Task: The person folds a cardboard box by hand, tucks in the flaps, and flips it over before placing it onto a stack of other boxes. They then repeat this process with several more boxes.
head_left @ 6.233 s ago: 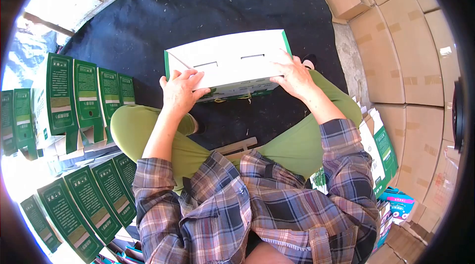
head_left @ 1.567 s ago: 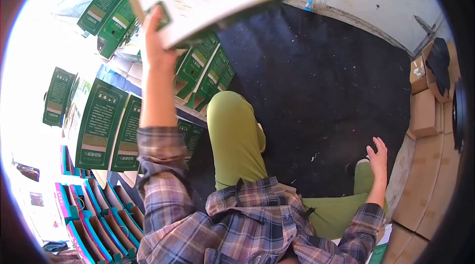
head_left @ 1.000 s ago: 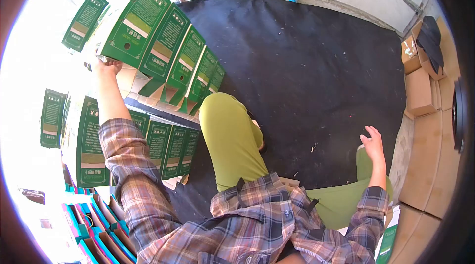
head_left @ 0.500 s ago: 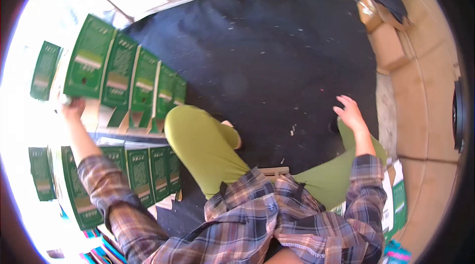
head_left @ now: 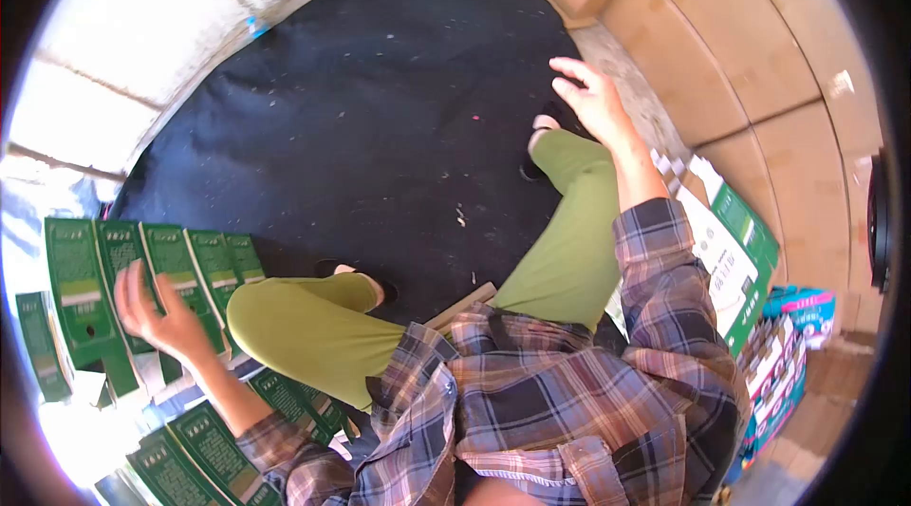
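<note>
My left hand (head_left: 161, 316) is open, its fingers apart, over the row of green cartons (head_left: 171, 269) on the left. In this view the fingers overlap the printed front of one carton, and nothing is in them. My right hand (head_left: 590, 103) hangs open above my right knee with fingers spread, also bare. Closest to the right forearm stands a white and green box (head_left: 726, 259) with printed text. A second, lower row of green cartons (head_left: 204, 444) sits below the left arm.
Large brown cardboard boxes (head_left: 721, 41) are stacked along the right. Teal and pink packs (head_left: 773, 383) stand at lower right. Black sheeting (head_left: 380, 117) covers the floor, with small scraps on it. A pale wall (head_left: 123, 60) runs along the upper left.
The view has swung to the right. My left hand has come away from the end of the upper carton row, where it was reaching, and its fingers are now spread. My right hand stays raised.
</note>
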A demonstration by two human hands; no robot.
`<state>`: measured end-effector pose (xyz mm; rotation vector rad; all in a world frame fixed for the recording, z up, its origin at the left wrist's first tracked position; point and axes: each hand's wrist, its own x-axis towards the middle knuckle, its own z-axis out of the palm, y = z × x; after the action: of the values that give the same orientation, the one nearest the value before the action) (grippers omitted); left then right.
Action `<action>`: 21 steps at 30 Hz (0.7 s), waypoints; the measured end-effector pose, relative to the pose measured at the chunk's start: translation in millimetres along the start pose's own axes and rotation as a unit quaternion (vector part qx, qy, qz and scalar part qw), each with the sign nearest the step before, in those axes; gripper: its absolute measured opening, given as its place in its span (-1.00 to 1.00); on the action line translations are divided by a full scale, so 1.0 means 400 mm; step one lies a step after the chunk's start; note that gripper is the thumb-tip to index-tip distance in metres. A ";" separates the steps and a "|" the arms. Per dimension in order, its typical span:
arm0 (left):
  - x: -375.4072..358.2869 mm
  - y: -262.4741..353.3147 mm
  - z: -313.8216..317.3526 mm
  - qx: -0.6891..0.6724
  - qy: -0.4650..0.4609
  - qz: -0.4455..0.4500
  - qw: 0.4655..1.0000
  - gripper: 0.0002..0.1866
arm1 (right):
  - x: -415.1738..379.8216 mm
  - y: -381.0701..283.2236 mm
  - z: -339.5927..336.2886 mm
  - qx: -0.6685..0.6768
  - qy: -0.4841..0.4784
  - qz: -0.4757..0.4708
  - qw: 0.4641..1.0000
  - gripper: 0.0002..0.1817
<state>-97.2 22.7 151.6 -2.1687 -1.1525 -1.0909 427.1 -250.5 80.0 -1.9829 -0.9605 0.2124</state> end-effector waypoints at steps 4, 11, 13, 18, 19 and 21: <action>-0.097 0.227 0.149 -0.236 -0.228 0.014 0.945 -0.61 | -0.086 0.136 -0.141 -0.056 0.107 0.054 0.991 -0.70; -0.248 0.350 0.243 -0.226 -0.555 0.137 0.788 -0.48 | -0.578 0.497 -0.270 -0.323 0.078 0.283 0.900 -0.72; -0.263 0.330 0.254 -0.225 -0.582 0.111 0.774 -0.48 | -0.767 0.578 -0.273 -0.338 0.052 0.391 0.855 -0.67; -0.297 0.311 0.305 -0.249 -0.585 0.083 0.768 -0.47 | -0.983 0.492 -0.219 -0.463 -0.013 0.423 0.779 -0.20; -0.295 0.319 0.301 -0.249 -0.587 0.088 0.766 -0.47 | -0.972 0.455 -0.220 -0.462 -0.013 0.428 0.777 -0.20; -0.283 0.338 0.295 -0.235 -0.646 0.072 0.723 -0.47 | -0.958 0.404 -0.229 -0.484 -0.092 0.409 0.768 -0.04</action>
<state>28.7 -24.9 -12.6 -3.4535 -1.1370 0.5342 297.5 -625.9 -73.3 -3.3357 -0.1803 0.4561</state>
